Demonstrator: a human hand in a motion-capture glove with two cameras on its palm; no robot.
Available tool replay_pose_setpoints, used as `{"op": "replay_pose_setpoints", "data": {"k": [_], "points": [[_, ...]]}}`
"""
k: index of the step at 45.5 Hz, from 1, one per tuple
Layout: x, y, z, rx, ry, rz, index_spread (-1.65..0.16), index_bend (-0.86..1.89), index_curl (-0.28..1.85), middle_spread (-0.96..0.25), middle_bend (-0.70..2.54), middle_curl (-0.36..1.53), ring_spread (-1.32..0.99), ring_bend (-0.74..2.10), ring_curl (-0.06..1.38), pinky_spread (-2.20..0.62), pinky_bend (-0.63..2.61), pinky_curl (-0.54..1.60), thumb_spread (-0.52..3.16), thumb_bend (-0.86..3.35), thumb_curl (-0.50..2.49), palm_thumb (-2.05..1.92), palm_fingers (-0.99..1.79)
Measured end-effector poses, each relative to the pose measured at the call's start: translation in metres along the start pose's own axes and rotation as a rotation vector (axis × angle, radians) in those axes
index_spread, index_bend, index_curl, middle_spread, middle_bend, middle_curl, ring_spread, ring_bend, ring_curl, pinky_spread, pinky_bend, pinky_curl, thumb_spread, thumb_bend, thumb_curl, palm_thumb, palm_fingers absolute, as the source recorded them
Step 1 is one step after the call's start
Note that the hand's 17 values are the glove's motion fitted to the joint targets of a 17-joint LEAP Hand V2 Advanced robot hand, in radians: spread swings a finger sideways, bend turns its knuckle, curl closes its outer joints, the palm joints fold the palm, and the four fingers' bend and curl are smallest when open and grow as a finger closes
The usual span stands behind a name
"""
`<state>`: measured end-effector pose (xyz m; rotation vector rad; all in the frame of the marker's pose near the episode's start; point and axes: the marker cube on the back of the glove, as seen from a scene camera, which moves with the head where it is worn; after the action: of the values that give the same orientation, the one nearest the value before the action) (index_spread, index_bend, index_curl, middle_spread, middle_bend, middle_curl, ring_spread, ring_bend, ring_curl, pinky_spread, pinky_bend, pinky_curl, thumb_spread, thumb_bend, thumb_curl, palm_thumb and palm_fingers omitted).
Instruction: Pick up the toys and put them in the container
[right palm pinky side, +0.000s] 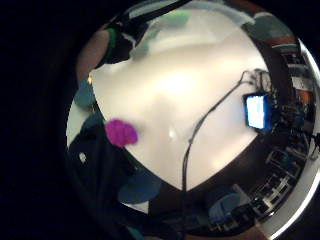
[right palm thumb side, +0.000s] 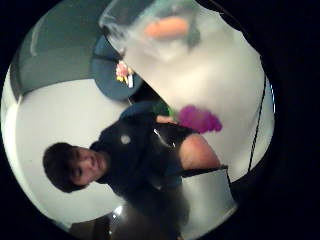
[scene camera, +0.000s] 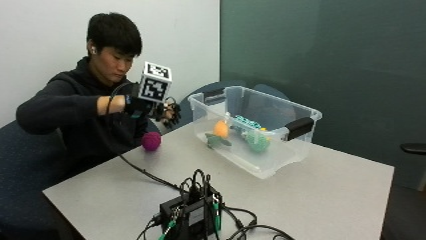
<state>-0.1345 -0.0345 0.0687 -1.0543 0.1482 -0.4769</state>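
Observation:
In the outside view a magenta ball (scene camera: 151, 141) lies on the grey table (scene camera: 319, 195) close to the person's chest. It shows in both palm views as well (right palm pinky side: 121, 132) (right palm thumb side: 199, 119). My gloved right hand (scene camera: 160, 109) hovers above the ball, beside the near end of the clear plastic container (scene camera: 279, 150), fingers relaxed and holding nothing. Inside the container lie an orange toy (scene camera: 220, 128), a green toy (scene camera: 216, 141) and a teal toy (scene camera: 256, 140). The thumb side palm view looks at the container (right palm thumb side: 165, 55) with the orange toy (right palm thumb side: 166, 27) in it.
A black device with several plugged wires (scene camera: 193, 210) sits at the table's front edge, and its cable (scene camera: 143, 172) runs toward the person. A small lit screen (right palm pinky side: 256, 111) stands by the table edge. A blue chair (scene camera: 20, 165) is beside the person.

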Motion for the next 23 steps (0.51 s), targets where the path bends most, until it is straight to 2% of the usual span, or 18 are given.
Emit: {"op": "replay_pose_setpoints", "data": {"k": [6,13,15,19,23], "points": [[-0.040,-0.013,0.112,-0.054,0.083,0.082,-0.25,0.17,0.33,-0.08,0.29,0.50,-0.20,0.56,0.31,-0.09,0.93,0.39,1.13,-0.02,0.39,0.15,-0.07],[-0.048,-0.029,0.163,0.016,0.209,0.007,-0.26,0.15,0.33,-0.09,0.31,0.50,-0.21,0.58,0.32,-0.05,0.90,0.38,1.13,-0.01,0.39,0.18,0.06],[-0.051,-0.033,0.168,0.052,0.244,-0.014,-0.26,0.12,0.31,-0.09,0.34,0.50,-0.22,0.66,0.32,-0.07,0.90,0.36,1.14,0.00,0.39,0.20,0.19],[-0.057,-0.040,0.157,0.117,0.234,-0.046,-0.23,0.01,0.23,-0.12,0.49,0.53,-0.29,0.98,0.37,-0.24,1.00,0.35,1.22,0.07,0.40,0.33,0.74],[-0.056,-0.048,0.089,0.354,0.155,-0.010,-0.19,0.04,0.19,-0.15,0.62,0.59,-0.29,1.16,0.44,-0.29,1.11,0.39,1.27,0.14,0.44,0.46,1.02]]}}
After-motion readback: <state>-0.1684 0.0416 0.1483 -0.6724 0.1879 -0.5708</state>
